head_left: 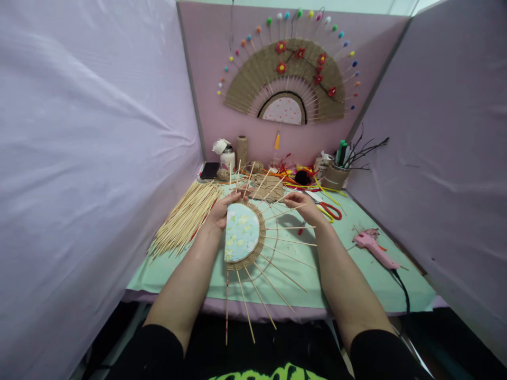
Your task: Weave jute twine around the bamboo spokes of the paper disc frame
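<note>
A half-round fan piece with flowered cloth, a woven twine rim and many thin wooden sticks fanning out lies on the green mat. My left hand grips its upper left edge, fingers curled round the rim. My right hand is closed in a pinch just right of the top sticks, holding what looks like a thin twine strand; the strand is too fine to be sure.
A pile of loose sticks lies at the left. Red-handled scissors and a pink glue gun lie at the right. Jars, twine spools, a phone and a pen cup line the back. A finished fan hangs on the wall.
</note>
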Demonstrator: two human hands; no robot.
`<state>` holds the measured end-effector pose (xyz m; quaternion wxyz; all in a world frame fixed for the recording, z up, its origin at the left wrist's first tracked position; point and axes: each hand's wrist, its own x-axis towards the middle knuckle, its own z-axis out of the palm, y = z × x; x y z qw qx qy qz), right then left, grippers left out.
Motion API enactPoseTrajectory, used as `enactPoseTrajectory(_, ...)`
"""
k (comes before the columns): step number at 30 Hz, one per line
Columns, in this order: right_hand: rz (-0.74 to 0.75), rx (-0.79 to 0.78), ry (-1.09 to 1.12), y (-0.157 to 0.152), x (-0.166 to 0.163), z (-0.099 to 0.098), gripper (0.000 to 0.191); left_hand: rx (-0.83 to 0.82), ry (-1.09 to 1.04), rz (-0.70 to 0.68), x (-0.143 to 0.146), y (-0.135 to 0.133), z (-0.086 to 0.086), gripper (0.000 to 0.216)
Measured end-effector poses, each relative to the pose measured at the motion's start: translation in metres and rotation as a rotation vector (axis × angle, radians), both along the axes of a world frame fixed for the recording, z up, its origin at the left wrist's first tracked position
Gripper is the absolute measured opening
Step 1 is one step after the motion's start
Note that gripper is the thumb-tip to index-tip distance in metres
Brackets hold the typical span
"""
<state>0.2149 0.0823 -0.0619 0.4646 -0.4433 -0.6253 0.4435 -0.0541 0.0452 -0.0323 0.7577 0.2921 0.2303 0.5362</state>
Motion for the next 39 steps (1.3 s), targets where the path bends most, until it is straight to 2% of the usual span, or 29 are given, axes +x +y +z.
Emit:
enactPoseTrajectory(3, -0.029, 0.046, 0.045, 0.005, 0.002, -0.003, 0.029, 0.000, 0.012, -0.019, 0.000, -0.002, 0.001, 0.031)
enactPoseTrajectory(7, -0.076, 0.067, 0.237, 0.011, 0.007, -0.004, 0.028, -0.028, 0.042, -0.061, -0.001, -0.001, -0.001, 0.031)
enactPoseTrajectory(11, -0.045, 0.075, 0.350, 0.008, 0.010, 0.002, 0.024, -0.078, 0.078, -0.054, -0.003, 0.003, -0.004, 0.030)
enactPoseTrajectory(17, -0.014, 0.126, 0.398, 0.002, 0.008, 0.009, 0.017, -0.121, 0.126, 0.000, -0.006, 0.009, -0.004, 0.031)
enactPoseTrajectory(21, 0.002, 0.065, 0.375, -0.001, 0.007, 0.010, 0.021, -0.125, 0.096, 0.047, -0.010, 0.010, -0.001, 0.032)
enactPoseTrajectory(27, 0.080, -0.087, 0.478, -0.004, 0.003, 0.012, 0.029, -0.122, 0.046, 0.072, -0.011, 0.006, 0.005, 0.033)
enactPoseTrajectory(32, 0.170, -0.145, 0.389, -0.004, -0.004, 0.005, 0.030, -0.111, -0.025, 0.120, -0.009, 0.005, 0.006, 0.027)
enactPoseTrajectory(36, 0.372, -0.267, 0.141, -0.009, -0.009, 0.003, 0.029, -0.135, -0.085, 0.167, -0.008, 0.007, 0.004, 0.029)
enactPoseTrajectory(39, 0.438, -0.300, 0.126, -0.014, -0.010, 0.005, 0.028, -0.141, -0.087, 0.178, -0.007, 0.008, 0.002, 0.029)
